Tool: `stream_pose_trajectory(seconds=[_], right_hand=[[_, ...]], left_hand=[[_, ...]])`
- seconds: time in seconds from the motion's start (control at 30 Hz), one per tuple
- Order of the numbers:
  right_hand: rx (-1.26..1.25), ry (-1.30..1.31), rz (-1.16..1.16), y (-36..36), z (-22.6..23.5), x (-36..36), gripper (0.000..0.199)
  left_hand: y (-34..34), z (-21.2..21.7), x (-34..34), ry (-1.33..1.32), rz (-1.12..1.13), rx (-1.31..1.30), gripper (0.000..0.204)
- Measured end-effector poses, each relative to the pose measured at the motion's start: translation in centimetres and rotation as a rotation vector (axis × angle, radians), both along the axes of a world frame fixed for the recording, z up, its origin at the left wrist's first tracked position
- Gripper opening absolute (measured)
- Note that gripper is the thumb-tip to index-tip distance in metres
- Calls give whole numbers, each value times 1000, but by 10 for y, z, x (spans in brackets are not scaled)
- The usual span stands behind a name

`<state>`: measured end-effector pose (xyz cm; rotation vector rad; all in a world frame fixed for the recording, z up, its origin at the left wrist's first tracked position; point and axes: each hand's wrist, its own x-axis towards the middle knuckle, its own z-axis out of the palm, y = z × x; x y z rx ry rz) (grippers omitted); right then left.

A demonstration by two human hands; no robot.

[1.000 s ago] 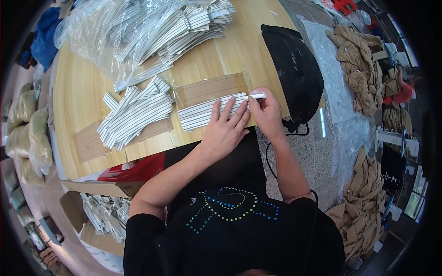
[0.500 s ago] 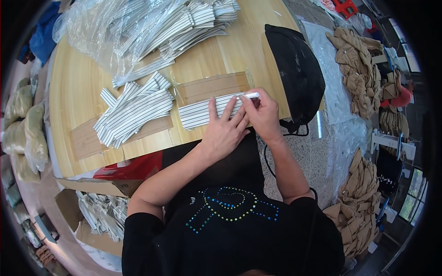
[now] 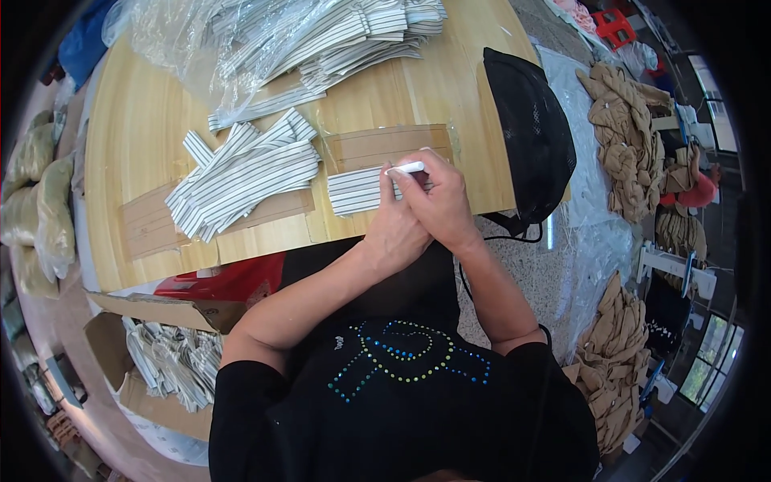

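Note:
Under my hands lies a white fabric strip with dark stripes [image 3: 353,191], flat along the lower edge of a taped-down cardboard template [image 3: 393,147]. My right hand [image 3: 438,197] grips a white pen [image 3: 409,168], its tip over the upper edge of the strip. Partly covered by the right hand, my left hand [image 3: 396,231] rests flat on the strip with a finger stretched out; its other fingers are mostly hidden. To the left, a loose pile of similar striped strips [image 3: 249,177] overlaps a second cardboard piece [image 3: 148,225].
A large heap of striped strips [image 3: 361,40] sits under clear plastic [image 3: 185,56] at the table's far side. A black mesh bag [image 3: 534,136] hangs at the right edge. Below left stands a carton [image 3: 108,353] of striped pieces. Brown garments [image 3: 614,145] are piled at right.
My right hand with the pen has moved left along the strip and now overlaps the left hand. The left hand's spread fingers are now mostly covered. The whole view has shifted slightly.

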<state>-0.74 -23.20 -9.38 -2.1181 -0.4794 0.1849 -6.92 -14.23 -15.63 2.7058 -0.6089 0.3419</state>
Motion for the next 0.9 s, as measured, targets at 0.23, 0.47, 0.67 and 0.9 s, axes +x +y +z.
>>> stream_pose_trajectory(seconds=[0.23,0.47,0.67,0.9], right_hand=[[-52,-214,241,20,2,2,16],[147,-91,84,31,2,17,17],[204,-135,308,70,5,54,25],[-23,-725,465,114,-36,86,41]], left_hand=[[6,49,10,527,-28,-349,46],[1,24,6,-22,103,-495,42],[35,35,7,-17,14,-194,29],[128,101,-32,-210,269,-62,23]])
